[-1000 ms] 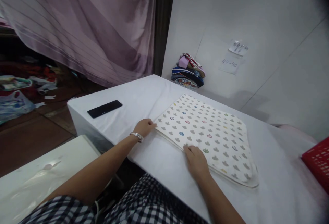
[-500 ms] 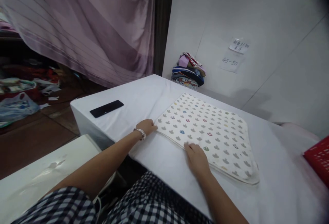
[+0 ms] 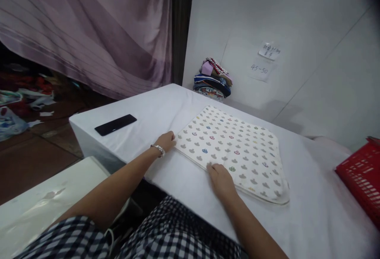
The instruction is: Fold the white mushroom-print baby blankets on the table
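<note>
A folded white cloth point(image 3: 237, 148) lies flat on the table, printed with grey motifs and small coloured mushroom-like figures. My left hand point(image 3: 166, 141), with a silver bracelet at the wrist, is closed on the cloth's near left corner. Farther right along the near edge, my right hand point(image 3: 220, 175) pinches the cloth, thumb and fingers together on the border. Several layers show along that edge. Both hands rest low, close to the tabletop.
The table point(image 3: 178, 178) has a white cover. A black phone point(image 3: 115, 124) lies at its left end. Folded fabrics point(image 3: 212, 79) are stacked by the wall, below paper notes point(image 3: 263, 69). A red basket point(image 3: 360, 176) stands at right, a pale surface point(image 3: 59, 191) at lower left.
The view has turned slightly right, bringing more of the red basket into sight. Both hands keep their hold on the cloth's near edge; my left fingers sit slightly higher at the corner.
</note>
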Demonstrator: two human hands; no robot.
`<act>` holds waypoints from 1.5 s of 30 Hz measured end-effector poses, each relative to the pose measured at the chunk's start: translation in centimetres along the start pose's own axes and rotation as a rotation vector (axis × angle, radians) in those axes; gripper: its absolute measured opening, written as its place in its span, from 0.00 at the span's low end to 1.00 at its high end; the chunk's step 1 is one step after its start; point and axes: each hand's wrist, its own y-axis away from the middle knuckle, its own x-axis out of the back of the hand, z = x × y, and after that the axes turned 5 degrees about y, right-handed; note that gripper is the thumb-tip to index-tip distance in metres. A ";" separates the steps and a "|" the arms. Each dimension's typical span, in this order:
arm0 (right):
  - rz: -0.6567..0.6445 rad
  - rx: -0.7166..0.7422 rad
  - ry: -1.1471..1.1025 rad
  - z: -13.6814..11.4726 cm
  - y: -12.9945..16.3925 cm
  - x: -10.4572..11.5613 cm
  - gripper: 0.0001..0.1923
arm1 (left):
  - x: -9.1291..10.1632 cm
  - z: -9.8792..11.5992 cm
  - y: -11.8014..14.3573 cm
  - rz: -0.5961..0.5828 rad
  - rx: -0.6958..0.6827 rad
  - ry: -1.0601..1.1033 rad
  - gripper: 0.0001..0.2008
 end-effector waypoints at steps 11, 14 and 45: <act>-0.104 -0.178 -0.283 0.0 -0.8 2.1 0.16 | -0.4 -0.3 2.2 0.195 -0.166 -0.038 0.09; -0.167 -0.202 -0.302 0.2 -1.4 2.5 0.15 | -0.7 -0.4 2.9 0.315 -0.487 -0.073 0.10; 0.020 -0.069 -0.109 -0.1 -0.9 0.5 0.13 | -2.2 0.6 2.1 -0.090 -0.879 -0.134 0.18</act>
